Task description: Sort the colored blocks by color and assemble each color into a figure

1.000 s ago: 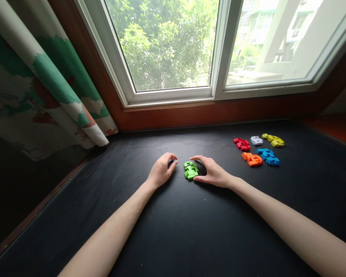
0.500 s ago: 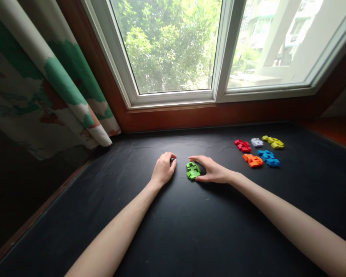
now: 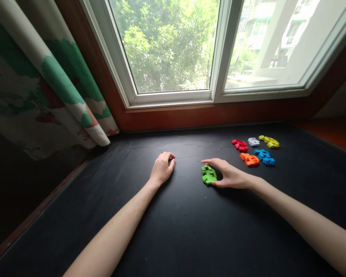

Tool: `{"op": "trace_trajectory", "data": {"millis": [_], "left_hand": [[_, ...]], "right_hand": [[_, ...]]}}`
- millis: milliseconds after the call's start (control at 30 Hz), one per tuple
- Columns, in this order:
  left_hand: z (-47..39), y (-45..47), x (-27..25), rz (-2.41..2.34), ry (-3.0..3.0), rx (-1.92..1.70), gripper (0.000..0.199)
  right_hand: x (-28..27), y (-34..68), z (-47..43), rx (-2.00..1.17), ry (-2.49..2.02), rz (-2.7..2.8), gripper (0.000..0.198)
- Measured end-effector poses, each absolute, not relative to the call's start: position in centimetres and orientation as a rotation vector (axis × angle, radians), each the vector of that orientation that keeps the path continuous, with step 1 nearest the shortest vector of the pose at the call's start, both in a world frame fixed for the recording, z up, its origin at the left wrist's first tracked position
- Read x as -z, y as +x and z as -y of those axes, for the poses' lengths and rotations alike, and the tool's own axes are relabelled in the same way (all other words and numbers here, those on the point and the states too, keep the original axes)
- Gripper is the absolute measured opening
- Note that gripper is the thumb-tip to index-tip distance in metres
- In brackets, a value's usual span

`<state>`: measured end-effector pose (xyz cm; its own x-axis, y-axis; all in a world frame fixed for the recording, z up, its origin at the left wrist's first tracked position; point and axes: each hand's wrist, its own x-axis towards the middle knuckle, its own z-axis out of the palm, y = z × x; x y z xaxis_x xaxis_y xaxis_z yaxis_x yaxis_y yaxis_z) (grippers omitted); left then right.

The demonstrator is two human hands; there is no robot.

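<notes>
A green puzzle piece (image 3: 209, 174) lies on the black surface (image 3: 184, 223). My right hand (image 3: 229, 174) is curled around its right side, thumb and fingers touching it. My left hand (image 3: 162, 169) rests on the surface to the left, fingers curled in, holding nothing that I can see. Further right lies a cluster of pieces: red (image 3: 240, 145), white (image 3: 253, 141), yellow (image 3: 270, 141), orange (image 3: 249, 159) and blue (image 3: 264, 157).
A window with a white frame (image 3: 173, 98) and a red-brown sill (image 3: 219, 113) runs along the back. A patterned curtain (image 3: 46, 88) hangs at the left, its hem near the surface's back left corner.
My right hand has slid the green piece to the right, away from my left hand. My left hand has stayed in place.
</notes>
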<state>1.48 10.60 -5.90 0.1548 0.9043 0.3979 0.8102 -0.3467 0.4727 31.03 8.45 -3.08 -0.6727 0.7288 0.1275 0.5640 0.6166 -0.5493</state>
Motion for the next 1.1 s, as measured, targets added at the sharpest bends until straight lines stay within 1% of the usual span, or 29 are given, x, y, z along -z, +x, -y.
{"op": "trace_trajectory", "data": {"millis": [300,633,767,900,1100], "left_hand": [[-10.7,1.4,6.0,-1.695,2.288,-0.943,0.007],[-10.7,1.4,6.0,-1.694,2.298,-0.937,0.008],[-10.7,1.4,6.1,-1.692,2.306,-0.932,0.008],[-10.7,1.3,6.0,-1.691,2.307,-0.941,0.009],[-10.8,1.3,6.0,-1.688,2.322,-0.935,0.010]], "right_hand": [[3.0,37.7,-5.6,-0.644,-1.239,2.523,0.074],[2.0,45.0,-3.4,-0.437,-1.573,2.518,0.065],[2.1,49.1,-3.5,-0.405,-1.734,2.462,0.062],[1.9,52.8,-4.3,-0.447,-1.797,2.407,0.060],[0.8,55.7,-6.2,-0.424,-1.905,2.381,0.059]]}}
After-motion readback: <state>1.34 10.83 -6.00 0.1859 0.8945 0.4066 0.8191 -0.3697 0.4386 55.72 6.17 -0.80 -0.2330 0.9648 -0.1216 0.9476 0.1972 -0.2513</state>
